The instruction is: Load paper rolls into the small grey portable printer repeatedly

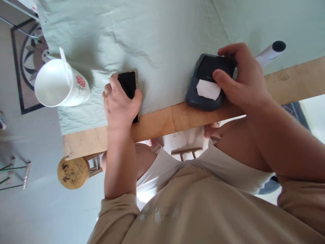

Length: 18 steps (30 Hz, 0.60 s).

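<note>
My left hand (122, 103) is closed over a black smartphone (128, 83) lying on the cloth, fingers over its left edge and thumb along its right. My right hand (245, 76) grips a dark blue and black handheld device (200, 100) resting near the table's front edge; it looks like a small label printer. A piece of white paper (208, 89) lies on or sticks out of its face, just below my right thumb. The right side of the printer is hidden by the hand.
A pale green cloth (162, 44) covers the table, with a bare wooden edge (165, 118) in front. At left stands a white plastic tub (78, 89) with a red flower print. A white tube (269, 54) lies beyond my right hand. A round stool (73, 173) stands at lower left.
</note>
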Motion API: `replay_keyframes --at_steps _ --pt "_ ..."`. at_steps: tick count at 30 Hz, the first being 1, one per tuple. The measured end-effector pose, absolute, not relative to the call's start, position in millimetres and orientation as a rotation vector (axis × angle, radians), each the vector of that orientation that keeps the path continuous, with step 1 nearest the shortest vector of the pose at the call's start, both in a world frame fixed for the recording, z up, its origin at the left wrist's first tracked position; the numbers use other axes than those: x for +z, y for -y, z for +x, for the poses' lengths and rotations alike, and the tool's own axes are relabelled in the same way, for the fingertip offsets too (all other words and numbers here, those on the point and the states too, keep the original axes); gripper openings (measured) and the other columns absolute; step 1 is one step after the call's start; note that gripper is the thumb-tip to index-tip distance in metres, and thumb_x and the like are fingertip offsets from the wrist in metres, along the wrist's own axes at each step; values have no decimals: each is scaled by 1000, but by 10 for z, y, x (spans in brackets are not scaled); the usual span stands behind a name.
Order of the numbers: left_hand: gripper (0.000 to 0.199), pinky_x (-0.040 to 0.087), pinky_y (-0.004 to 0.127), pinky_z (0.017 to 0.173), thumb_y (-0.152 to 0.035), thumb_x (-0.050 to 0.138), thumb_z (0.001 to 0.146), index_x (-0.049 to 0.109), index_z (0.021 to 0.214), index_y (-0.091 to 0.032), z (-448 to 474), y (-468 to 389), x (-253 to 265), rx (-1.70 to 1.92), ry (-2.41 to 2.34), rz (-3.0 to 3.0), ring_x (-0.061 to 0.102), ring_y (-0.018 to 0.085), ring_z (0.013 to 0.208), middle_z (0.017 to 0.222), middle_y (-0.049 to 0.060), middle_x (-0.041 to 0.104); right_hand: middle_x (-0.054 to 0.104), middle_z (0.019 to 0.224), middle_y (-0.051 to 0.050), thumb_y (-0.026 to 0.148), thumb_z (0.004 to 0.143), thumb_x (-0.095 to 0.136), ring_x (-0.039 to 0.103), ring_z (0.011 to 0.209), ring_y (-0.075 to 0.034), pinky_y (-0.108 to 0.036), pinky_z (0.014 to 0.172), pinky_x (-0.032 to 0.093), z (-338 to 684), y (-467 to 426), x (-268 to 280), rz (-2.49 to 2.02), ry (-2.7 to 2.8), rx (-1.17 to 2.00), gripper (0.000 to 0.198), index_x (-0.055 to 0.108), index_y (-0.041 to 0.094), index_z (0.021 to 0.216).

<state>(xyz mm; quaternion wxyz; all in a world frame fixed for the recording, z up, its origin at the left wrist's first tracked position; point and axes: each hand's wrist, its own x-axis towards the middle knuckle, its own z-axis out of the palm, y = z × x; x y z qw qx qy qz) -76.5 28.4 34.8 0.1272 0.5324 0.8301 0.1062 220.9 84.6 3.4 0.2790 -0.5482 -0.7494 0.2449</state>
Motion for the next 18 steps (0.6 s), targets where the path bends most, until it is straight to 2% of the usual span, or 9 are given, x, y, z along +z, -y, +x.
replay_keyframes --at_steps 4,8,15,18 --pt "74 45 61 120 -42 63 86 38 152 -19 -731 -300 340 316 -2524 1516 58 40 136 138 14 63 56 137 -7 39 94 56 56 126 -19 -40 111 46 2231 -799 16 -1326 2074 561 47 50 18 136" --pt "81 43 68 115 -46 62 86 32 155 -17 -740 -307 343 320 -2521 1489 60 40 132 136 8 66 55 137 -7 41 95 53 56 125 -20 -41 109 48 2255 -786 -8 -1252 2091 521 48 48 18 136" --pt "88 47 64 115 -44 67 89 31 161 -7 -815 -316 453 185 -2476 1573 62 42 130 130 14 67 56 134 -7 40 96 55 57 125 -20 -43 111 49 2263 -797 -24 -1237 2092 521 46 48 19 136" --pt "93 43 59 122 -34 75 87 28 164 -11 -1012 -273 454 384 -2330 1465 55 37 141 145 17 60 55 137 -7 37 95 55 56 129 -19 -43 115 48 2281 -789 -29 -1235 2073 532 46 48 18 137"
